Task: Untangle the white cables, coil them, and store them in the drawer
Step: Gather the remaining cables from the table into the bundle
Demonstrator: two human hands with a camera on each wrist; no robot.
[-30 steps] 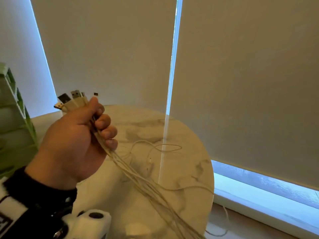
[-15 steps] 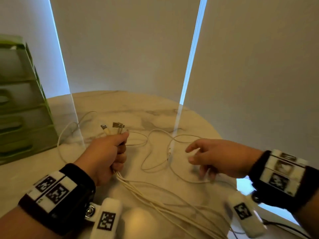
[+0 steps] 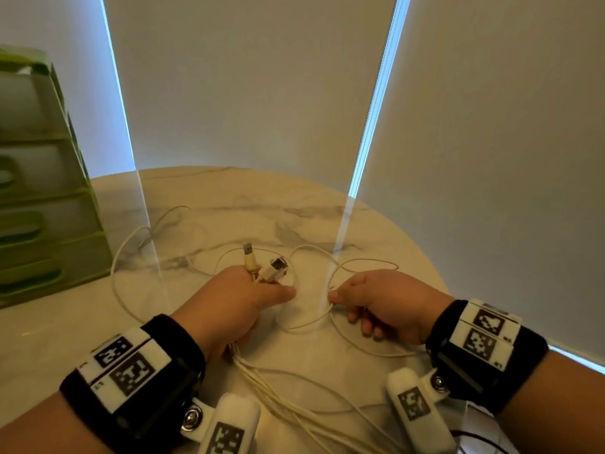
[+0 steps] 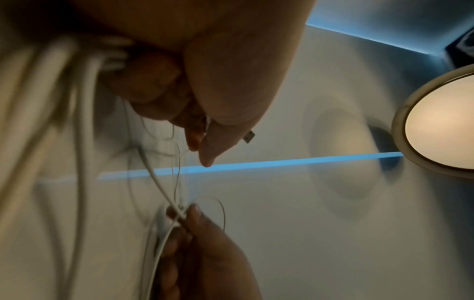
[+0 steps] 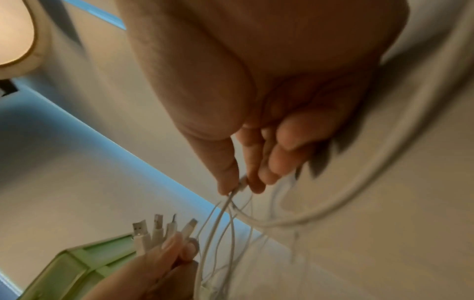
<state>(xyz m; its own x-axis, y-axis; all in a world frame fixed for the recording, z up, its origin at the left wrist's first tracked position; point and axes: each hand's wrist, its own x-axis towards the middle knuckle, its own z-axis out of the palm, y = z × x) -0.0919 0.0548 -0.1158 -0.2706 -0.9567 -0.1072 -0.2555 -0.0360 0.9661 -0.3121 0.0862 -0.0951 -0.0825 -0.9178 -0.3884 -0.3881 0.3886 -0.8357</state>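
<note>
Big picture first: pale roller blinds [image 3: 262, 77] fill the back of my head view, thin strips of blue daylight showing between the panels. Below them, the round marble-patterned desk [image 3: 229, 204], and it carries everything I'm working with. Over on the far left of the desk stands a green drawer unit [image 3: 42, 191], several drawers stacked, all pushed in as far as I can tell. A round ceiling lamp [image 4: 441, 125] glows in the left wrist view.

Now the white cables [image 3: 294, 404]. They sprawl in loose loops across the middle of the desk, one wide loop reaching out toward the drawer unit, and a thick run of strands trails off the near edge between my wrists. Still tangled, not coiled.

My left hand [image 3: 239, 309] is closed in a fist round a bunch of the cables, the plug ends [image 3: 262, 267] sticking up above the knuckles. From the right wrist view I count about four connectors fanned out there. My right hand [image 3: 389, 303], just beside it, pinches a single thin strand between thumb and forefinger, the other fingers loosely curled underneath. Loops of cable lie between and beneath the two hands.

Black wristbands [image 3: 154, 378] on both arms carry white blocks with black square marker patterns; tiny characters sit beside them, too small for me to read.
</note>
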